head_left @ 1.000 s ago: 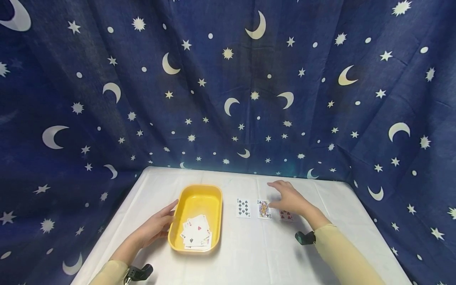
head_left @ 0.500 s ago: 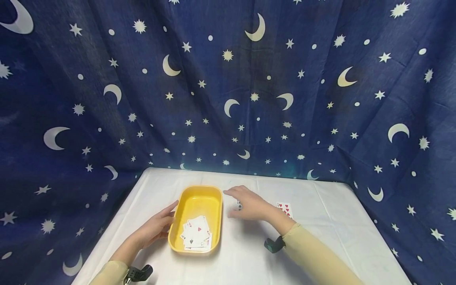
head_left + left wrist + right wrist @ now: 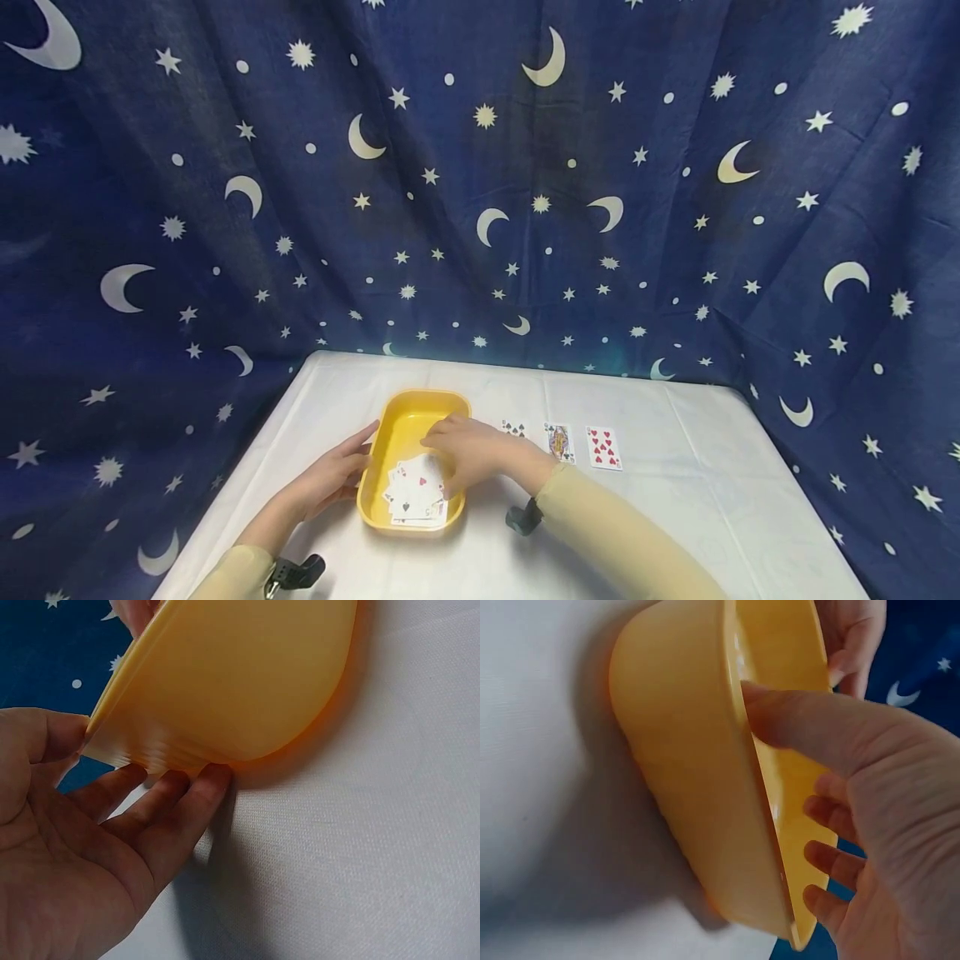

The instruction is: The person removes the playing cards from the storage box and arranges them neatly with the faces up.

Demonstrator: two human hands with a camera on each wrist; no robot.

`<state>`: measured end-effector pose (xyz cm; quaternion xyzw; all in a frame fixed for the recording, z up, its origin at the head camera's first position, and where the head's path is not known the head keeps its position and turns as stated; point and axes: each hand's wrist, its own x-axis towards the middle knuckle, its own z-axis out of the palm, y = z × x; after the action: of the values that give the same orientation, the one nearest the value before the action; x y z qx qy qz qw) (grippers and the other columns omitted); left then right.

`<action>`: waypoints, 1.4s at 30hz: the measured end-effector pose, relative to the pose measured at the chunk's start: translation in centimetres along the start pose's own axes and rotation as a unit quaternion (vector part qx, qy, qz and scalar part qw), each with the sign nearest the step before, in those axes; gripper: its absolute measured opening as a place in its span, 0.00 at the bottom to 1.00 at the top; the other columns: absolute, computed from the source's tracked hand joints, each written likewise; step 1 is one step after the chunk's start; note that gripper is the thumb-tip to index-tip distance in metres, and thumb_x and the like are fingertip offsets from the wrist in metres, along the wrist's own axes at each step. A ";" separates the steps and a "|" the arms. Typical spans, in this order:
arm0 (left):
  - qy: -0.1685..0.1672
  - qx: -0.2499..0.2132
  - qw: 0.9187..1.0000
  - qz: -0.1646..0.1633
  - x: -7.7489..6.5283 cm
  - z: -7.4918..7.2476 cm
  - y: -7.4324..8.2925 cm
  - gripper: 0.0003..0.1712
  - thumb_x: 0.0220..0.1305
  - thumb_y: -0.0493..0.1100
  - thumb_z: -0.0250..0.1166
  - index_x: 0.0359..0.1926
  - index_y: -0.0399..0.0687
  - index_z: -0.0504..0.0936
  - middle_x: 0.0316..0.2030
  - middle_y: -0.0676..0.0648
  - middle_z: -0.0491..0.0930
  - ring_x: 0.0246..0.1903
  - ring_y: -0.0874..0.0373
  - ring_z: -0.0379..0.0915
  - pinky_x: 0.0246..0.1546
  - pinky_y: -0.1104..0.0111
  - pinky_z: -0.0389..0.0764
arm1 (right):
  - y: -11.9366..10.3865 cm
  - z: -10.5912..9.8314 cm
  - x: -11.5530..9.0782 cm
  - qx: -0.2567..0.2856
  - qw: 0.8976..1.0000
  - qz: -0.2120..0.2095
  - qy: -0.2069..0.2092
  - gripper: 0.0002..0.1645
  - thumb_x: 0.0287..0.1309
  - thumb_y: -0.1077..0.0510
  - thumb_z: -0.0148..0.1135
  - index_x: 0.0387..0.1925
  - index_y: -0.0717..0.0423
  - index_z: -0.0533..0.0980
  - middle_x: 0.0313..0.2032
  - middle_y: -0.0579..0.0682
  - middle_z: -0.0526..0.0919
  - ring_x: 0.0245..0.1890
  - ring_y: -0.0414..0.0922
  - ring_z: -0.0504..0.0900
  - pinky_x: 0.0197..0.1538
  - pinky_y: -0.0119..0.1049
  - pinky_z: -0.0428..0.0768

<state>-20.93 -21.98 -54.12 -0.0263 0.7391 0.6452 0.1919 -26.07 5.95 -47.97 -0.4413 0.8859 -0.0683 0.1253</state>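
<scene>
My left hand rests against the left side of a yellow plastic tray; in the left wrist view its fingertips touch the outer wall. A loose pile of white playing cards lies face up inside the tray. Over the tray's right rim reaches my right hand, with its fingers loosely bent. The right wrist view shows its thumb just inside the rim and no card between the fingers. The hand partly hides the pile and the tray's right side.
Right of the tray lie a spade card, partly covered by the right hand, a face card and a heart card, in a row on the white tablecloth. A dark blue curtain with moons and stars hangs behind.
My right hand has moved left from above the card row to over the tray, uncovering the face card and the heart card. The left hand has stayed at the tray.
</scene>
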 end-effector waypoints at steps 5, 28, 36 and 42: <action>-0.003 0.000 1.000 0.000 0.1 -0.1 -0.1 0.39 0.74 0.40 0.53 0.82 0.58 0.53 0.73 0.32 0.63 0.55 0.45 0.77 0.49 0.53 0.83 | -0.6 0.4 1.3 -0.031 0.999 0.002 -0.031 0.54 0.39 0.43 0.84 0.70 0.45 0.73 0.62 0.38 0.76 0.59 0.40 0.69 0.67 0.35 0.67; 0.000 0.008 1.000 -0.008 -0.3 0.0 0.3 0.37 0.76 0.41 0.52 0.82 0.61 0.54 0.74 0.34 0.61 0.57 0.45 0.76 0.52 0.51 0.81 | -0.5 2.3 3.6 -0.092 0.994 0.024 -0.057 0.44 0.35 0.39 0.85 0.58 0.38 0.78 0.52 0.37 0.76 0.49 0.38 0.68 0.64 0.37 0.69; 0.004 0.009 1.000 -0.011 -0.3 -0.1 0.2 0.37 0.76 0.42 0.52 0.81 0.62 0.55 0.74 0.34 0.63 0.58 0.45 0.76 0.53 0.51 0.81 | -0.5 2.4 3.4 -0.090 0.994 0.021 -0.054 0.44 0.35 0.38 0.85 0.58 0.37 0.78 0.52 0.36 0.76 0.49 0.38 0.67 0.63 0.37 0.69; 0.001 0.005 1.000 -0.006 -0.2 0.0 0.1 0.37 0.76 0.41 0.52 0.82 0.61 0.54 0.74 0.34 0.63 0.58 0.45 0.76 0.53 0.51 0.81 | -0.6 2.4 3.5 -0.092 0.994 0.025 -0.055 0.44 0.36 0.37 0.85 0.59 0.37 0.78 0.53 0.37 0.76 0.49 0.38 0.67 0.62 0.36 0.70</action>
<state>-20.78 -22.03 -53.94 -0.0307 0.7421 0.6405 0.1952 -26.93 2.75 -50.73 -0.4315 0.8911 0.0413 0.1344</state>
